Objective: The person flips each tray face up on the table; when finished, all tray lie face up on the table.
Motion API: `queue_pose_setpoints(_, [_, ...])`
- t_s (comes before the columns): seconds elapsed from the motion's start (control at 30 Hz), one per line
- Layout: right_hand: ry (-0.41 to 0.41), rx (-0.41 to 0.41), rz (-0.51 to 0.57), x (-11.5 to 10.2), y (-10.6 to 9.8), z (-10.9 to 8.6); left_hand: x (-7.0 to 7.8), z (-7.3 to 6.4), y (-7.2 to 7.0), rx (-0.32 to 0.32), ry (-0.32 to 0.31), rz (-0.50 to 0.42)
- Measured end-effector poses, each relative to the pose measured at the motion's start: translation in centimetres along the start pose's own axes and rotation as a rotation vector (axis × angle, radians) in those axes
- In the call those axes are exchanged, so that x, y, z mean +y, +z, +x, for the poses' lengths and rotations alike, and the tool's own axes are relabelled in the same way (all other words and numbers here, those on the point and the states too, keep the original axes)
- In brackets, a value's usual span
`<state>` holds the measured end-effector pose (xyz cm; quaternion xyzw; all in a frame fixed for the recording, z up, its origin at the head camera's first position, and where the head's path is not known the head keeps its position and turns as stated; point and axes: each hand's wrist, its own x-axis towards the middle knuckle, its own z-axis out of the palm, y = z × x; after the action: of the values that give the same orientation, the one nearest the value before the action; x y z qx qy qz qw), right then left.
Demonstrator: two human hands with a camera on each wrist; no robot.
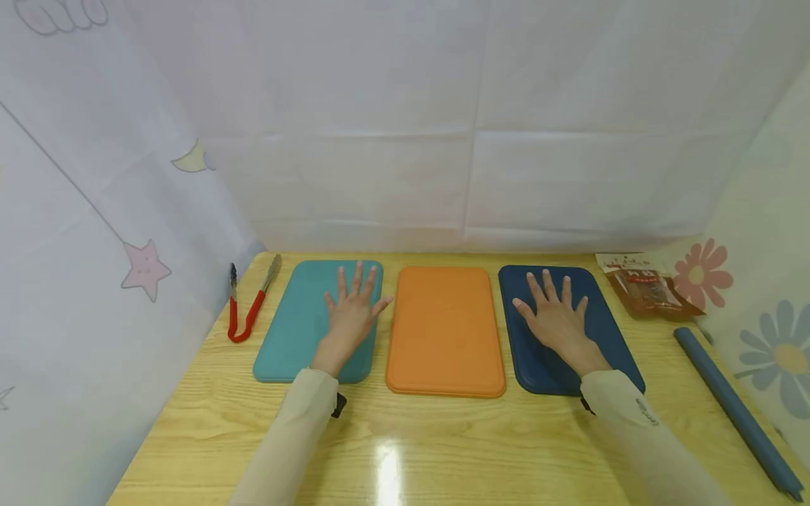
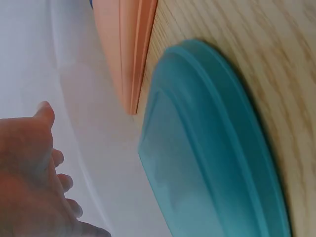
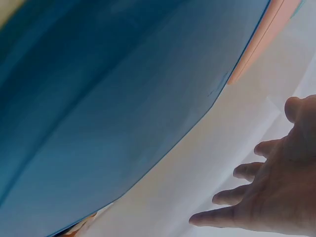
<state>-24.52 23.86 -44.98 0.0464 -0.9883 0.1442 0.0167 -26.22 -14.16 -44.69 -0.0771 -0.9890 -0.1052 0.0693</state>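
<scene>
Three rounded rectangular trays or boards lie side by side on the wooden table: a teal board (image 1: 287,337), an orange board (image 1: 446,330) and a dark blue board (image 1: 538,365). My left hand (image 1: 351,316), fingers spread, hovers palm down over the teal board. Over the dark blue board my right hand (image 1: 560,323) is held the same way. Both wrist views show a gap between the palm and the board below, the teal board (image 2: 207,143) on one side and the blue board (image 3: 123,108) on the other. Neither hand holds anything.
Red-handled tongs (image 1: 243,316) lie left of the teal board. At the back right is a brown and white food packet (image 1: 652,288). A long grey-blue roll (image 1: 737,407) runs along the table's right edge. Patterned white cloth (image 1: 380,140) hangs behind and at both sides.
</scene>
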Motion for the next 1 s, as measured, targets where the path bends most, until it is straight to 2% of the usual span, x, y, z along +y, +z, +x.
queue_pose_setpoints(0.17, [0.004, -0.016, 0.005, 0.3, 0.0, -0.4, 1.0, -0.2, -0.1, 0.001, 0.045, 0.003])
queue_pose_setpoints(0.3, [0.006, -0.019, 0.012, 0.9, -0.3, -0.5, 2.4, -0.2, -0.1, -0.008, 0.088, 0.007])
queue_pose_setpoints(0.53, [0.009, -0.033, 0.016, 2.4, -0.7, -0.7, 6.7, 0.1, 0.4, -0.025, 0.204, -0.076])
queue_pose_setpoints(0.7, [0.033, -0.047, 0.013, 3.3, -0.6, -1.0, 10.0, 0.5, 1.4, -0.072, 0.281, -0.090])
queue_pose_setpoints(0.9, [0.044, -0.043, 0.032, 4.1, -0.6, -1.3, 13.4, 1.0, 2.6, -0.112, 0.321, -0.080])
queue_pose_setpoints(1.0, [0.042, -0.030, 0.028, 4.6, -0.7, -1.5, 15.1, 1.0, 3.1, -0.094, 0.320, -0.085])
